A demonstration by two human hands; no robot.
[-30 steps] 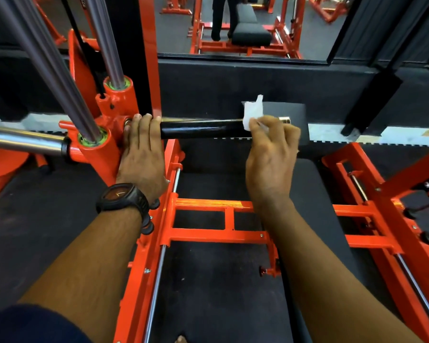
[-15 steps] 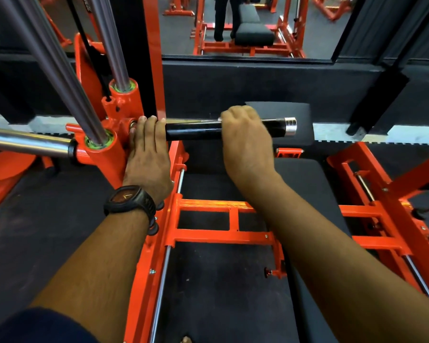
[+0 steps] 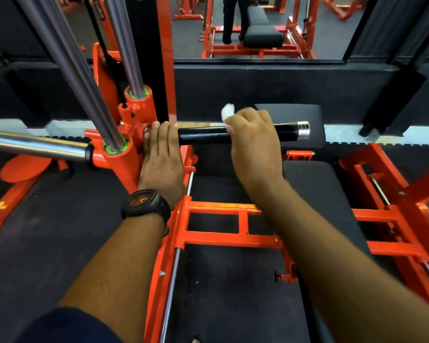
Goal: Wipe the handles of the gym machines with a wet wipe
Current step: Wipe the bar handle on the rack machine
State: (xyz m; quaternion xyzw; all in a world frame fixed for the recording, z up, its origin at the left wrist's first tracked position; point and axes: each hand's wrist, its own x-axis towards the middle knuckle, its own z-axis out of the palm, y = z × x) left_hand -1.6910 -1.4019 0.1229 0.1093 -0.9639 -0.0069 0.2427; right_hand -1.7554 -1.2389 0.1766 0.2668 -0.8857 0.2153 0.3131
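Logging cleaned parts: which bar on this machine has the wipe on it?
The short black handle with the chrome end cap; the right hand holds the white wipe on it. The chrome rods have no wipe.

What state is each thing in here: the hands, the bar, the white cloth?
Black cylindrical handle with chrome end cap: horizontal, both hands on it.
White wet wipe: bunched, held against the handle.
Right hand: curled round wipe and handle.
Left hand: fingers straight, resting on handle's inner end.
Black wristwatch: strapped on left wrist.
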